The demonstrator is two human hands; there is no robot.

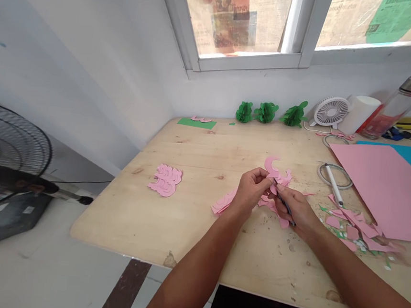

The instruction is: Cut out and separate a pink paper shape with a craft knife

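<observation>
My left hand [253, 189] pinches a pink paper cutout [271, 165] with a curved, crescent-like edge, held above the table. Close against it, my right hand [298, 205] is closed around a slim dark tool [287, 206]; its tip meets the paper near my left fingertips, and its exact kind is not clear. Beneath both hands lie more pink paper pieces [283, 223], partly covered by the fingers. A folded pink strip [224, 202] rests beside my left wrist. Further left, a cluster of scalloped pink cutouts [166, 180] lies flat on the wooden table [188, 224].
Pink and green scraps [360, 230] lie right of my right hand, near a white pen [333, 185] and a large pink sheet [385, 189]. Green paper figures [266, 112], a small white fan [330, 111] and a glass bottle [397, 106] stand along the wall.
</observation>
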